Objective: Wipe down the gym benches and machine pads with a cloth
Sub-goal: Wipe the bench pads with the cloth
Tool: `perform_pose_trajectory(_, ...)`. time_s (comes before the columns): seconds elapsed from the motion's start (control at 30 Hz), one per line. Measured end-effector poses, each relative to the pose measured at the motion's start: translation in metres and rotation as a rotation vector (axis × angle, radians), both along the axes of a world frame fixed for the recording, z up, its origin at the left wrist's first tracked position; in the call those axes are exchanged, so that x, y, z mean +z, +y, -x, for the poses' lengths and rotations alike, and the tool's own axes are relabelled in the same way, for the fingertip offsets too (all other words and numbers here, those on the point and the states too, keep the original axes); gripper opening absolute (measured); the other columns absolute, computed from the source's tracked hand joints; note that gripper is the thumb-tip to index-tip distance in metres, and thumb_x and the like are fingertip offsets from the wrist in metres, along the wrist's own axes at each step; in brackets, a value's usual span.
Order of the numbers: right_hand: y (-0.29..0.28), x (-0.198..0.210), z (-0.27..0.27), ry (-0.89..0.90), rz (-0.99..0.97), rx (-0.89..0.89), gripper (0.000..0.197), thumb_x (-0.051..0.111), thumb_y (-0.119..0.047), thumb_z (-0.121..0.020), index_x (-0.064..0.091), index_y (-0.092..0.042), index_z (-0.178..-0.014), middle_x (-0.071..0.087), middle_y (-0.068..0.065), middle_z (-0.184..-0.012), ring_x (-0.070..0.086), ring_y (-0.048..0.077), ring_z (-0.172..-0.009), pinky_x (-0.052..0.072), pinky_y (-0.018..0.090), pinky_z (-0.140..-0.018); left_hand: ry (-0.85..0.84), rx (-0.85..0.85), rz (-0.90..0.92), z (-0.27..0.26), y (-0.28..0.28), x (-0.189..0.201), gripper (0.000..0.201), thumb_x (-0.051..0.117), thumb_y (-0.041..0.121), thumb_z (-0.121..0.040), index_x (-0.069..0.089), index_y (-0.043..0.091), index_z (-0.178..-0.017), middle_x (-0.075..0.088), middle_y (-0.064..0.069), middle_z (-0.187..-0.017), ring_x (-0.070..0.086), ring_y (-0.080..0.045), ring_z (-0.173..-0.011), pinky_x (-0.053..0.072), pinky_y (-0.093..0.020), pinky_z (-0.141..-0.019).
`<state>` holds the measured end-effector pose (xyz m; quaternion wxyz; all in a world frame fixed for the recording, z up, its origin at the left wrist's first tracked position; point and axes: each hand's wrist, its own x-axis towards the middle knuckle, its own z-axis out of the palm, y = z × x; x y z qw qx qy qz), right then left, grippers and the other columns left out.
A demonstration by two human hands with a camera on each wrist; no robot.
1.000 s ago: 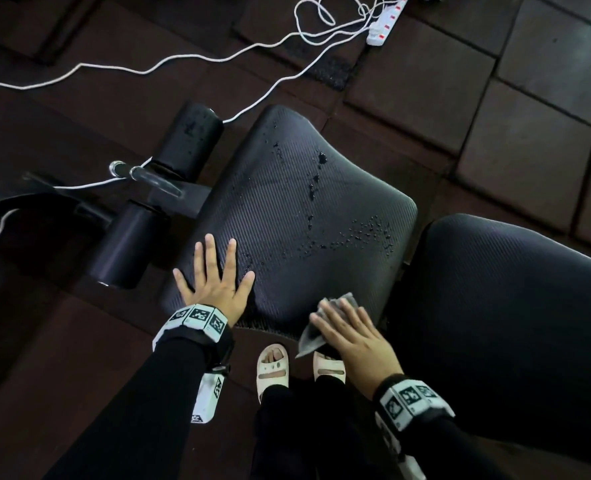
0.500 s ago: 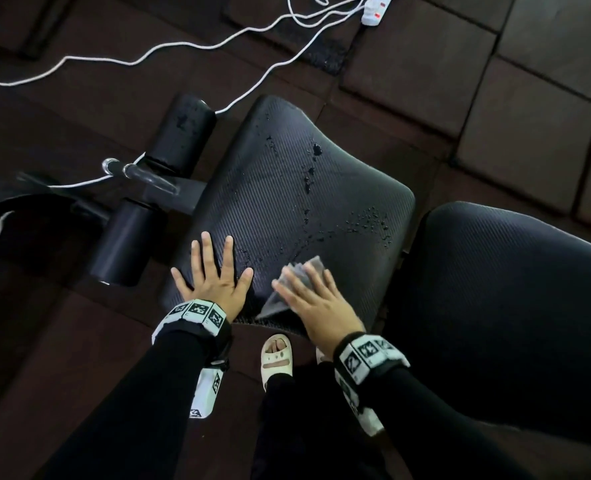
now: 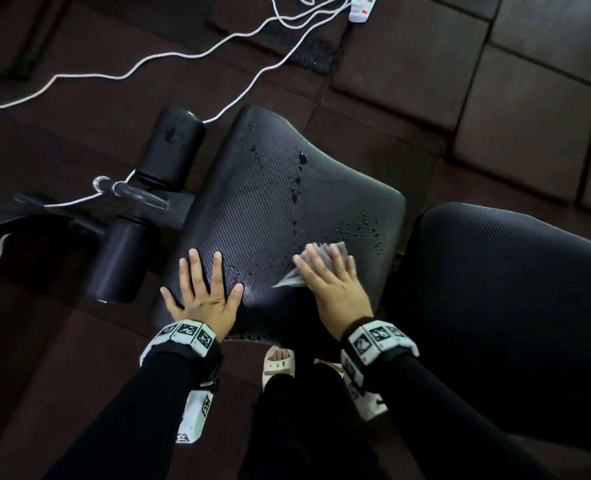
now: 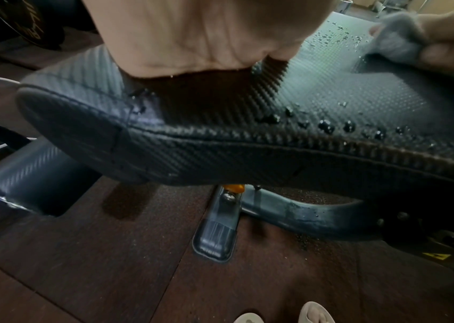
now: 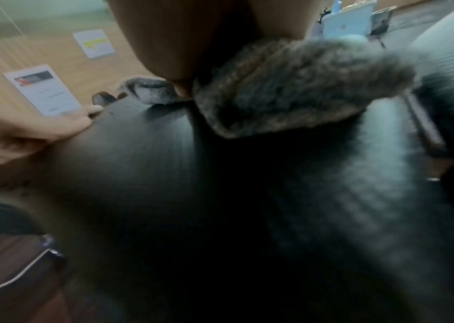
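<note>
No text can be read: the gold lettering on a dark disc [image 4: 30, 24] and the wall notices [image 5: 44, 90] are illegible.

The black, textured, padded seat pad [image 3: 280, 202] presents an unobstructed surface ahead of both hands, up to its far narrow end; only scattered water droplets [image 3: 360, 226] lie on it. The left hand [image 3: 202, 299] lies flat on the near left corner. The right hand [image 3: 335, 285], pressing a grey fuzzy cloth [image 3: 321, 252], occupies the near right area. A clear strip of pad separates the two hands. Left travel is bounded by two black cylindrical foam rollers [image 3: 121, 261] just beside the pad edge. Right travel is bounded by the large black back pad [image 3: 512, 289], separated by a narrow gap.
</note>
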<state>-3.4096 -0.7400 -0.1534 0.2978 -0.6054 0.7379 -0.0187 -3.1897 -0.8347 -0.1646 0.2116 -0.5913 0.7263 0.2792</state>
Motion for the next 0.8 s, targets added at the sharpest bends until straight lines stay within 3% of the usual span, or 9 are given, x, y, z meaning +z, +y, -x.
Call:
perform_pose_trajectory(0.1,0.001,0.005,-0.025,-0.028,0.049,0.114,0.066,0.042,-0.016,-0.089,0.018,-0.035,-0.147,-0.001,-0.012,-0.154,-0.012,0.028,-0.142,-0.01,0.048,-0.112,0.007,0.004,-0.005,0.001,-0.001,0.0,0.069,0.017,0.067,-0.088,-0.039,0.051,-0.126,-0.054,0.016,-0.135,-0.051,-0.002,-0.121,-0.019,-0.055,-0.107)
perform_pose_trajectory(0.2,0.019,0.012,-0.029,-0.02,0.04,0.176,0.06,0.039,-0.025,-0.088,0.023,-0.032,-0.146,0.01,-0.003,-0.155,0.007,0.033,-0.143,0.008,0.05,-0.113,-0.004,0.003,-0.044,0.001,-0.003,0.001,0.072,0.022,0.066,-0.089,-0.036,0.05,-0.129,-0.054,0.016,-0.134,-0.051,-0.002,-0.121,-0.017,-0.056,-0.11)
perform_pose_trajectory(0.27,0.031,0.017,-0.018,-0.004,0.024,0.167,0.061,0.037,-0.027,-0.084,0.032,-0.031,-0.144,0.023,-0.001,-0.153,0.023,0.032,-0.14,0.025,0.049,-0.109,0.022,-0.001,0.03,0.002,-0.004,0.006,0.076,0.032,0.062,-0.089,-0.018,0.044,-0.143,-0.038,0.007,-0.149,-0.035,-0.011,-0.136,-0.01,-0.057,-0.112)
perform_pose_trajectory(0.33,0.04,0.022,-0.006,0.022,-0.031,0.153,0.064,0.037,-0.029,-0.078,0.038,-0.03,-0.142,0.031,0.001,-0.151,0.033,0.031,-0.136,0.035,0.047,-0.104,0.105,-0.011,0.143,0.005,-0.013,0.014,0.075,0.045,0.055,-0.089,0.004,0.037,-0.15,-0.008,-0.006,-0.158,-0.009,-0.023,-0.145,-0.004,-0.058,-0.112)
perform_pose_trajectory(0.37,0.04,0.023,-0.002,0.028,-0.04,0.137,0.064,0.038,-0.03,-0.077,0.039,-0.03,-0.141,0.032,0.001,-0.15,0.035,0.031,-0.135,0.036,0.047,-0.103,0.123,-0.043,0.152,0.008,-0.022,0.016,0.074,0.044,0.053,-0.09,0.003,0.036,-0.15,-0.005,-0.007,-0.158,-0.005,-0.023,-0.145,-0.004,-0.057,-0.113)
perform_pose_trajectory(0.43,0.038,0.022,0.004,0.013,-0.031,0.068,0.063,0.042,-0.026,-0.08,0.034,-0.029,-0.143,0.023,0.001,-0.152,0.027,0.03,-0.138,0.032,0.048,-0.106,0.11,-0.14,0.106,0.014,-0.044,0.018,0.072,0.032,0.055,-0.093,-0.012,0.035,-0.146,-0.021,-0.002,-0.157,-0.014,-0.018,-0.145,-0.007,-0.056,-0.113)
perform_pose_trajectory(0.57,0.025,0.014,0.016,-0.011,-0.028,-0.207,0.072,0.043,-0.006,-0.089,0.005,-0.033,-0.145,-0.005,-0.009,-0.154,-0.007,0.018,-0.142,0.011,0.04,-0.116,0.105,-0.323,0.034,0.027,-0.096,0.011,0.074,0.025,0.059,-0.092,-0.028,0.034,-0.138,-0.044,0.006,-0.142,-0.033,-0.007,-0.133,-0.008,-0.055,-0.112)
perform_pose_trajectory(0.67,0.007,0.009,0.029,-0.008,-0.046,-0.403,0.075,0.04,0.003,-0.09,-0.001,-0.03,-0.143,-0.013,-0.013,-0.151,-0.013,0.013,-0.14,0.003,0.036,-0.116,0.105,-0.407,-0.071,0.028,-0.117,0.007,0.078,0.027,0.063,-0.09,-0.037,0.044,-0.13,-0.054,0.011,-0.134,-0.039,-0.005,-0.129,-0.006,-0.058,-0.112)
perform_pose_trajectory(0.8,-0.025,0.005,0.058,-0.024,-0.064,-0.564,0.073,0.039,0.001,-0.093,-0.001,-0.03,-0.145,-0.016,-0.014,-0.149,-0.01,0.016,-0.143,0.002,0.037,-0.116,0.076,-0.431,-0.137,0.027,-0.123,-0.001,0.081,0.027,0.066,-0.088,-0.046,0.052,-0.12,-0.059,0.011,-0.13,-0.056,-0.002,-0.114,-0.007,-0.059,-0.111)
